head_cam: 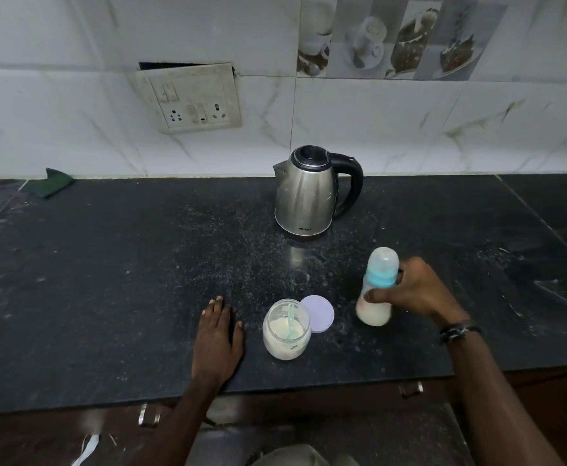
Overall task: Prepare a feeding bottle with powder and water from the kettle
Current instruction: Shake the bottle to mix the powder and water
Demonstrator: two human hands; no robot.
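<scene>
On the dark counter (107,297), right hand (416,290) grips feeding bottle (377,287).

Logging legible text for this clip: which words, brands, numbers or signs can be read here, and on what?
Kettle: a small dark brand mark low on the steel body, too blurred to read for certain.
Feeding bottle: no markings legible; it is motion-blurred.
Powder jar, lid, switchboard: no text visible.
</scene>
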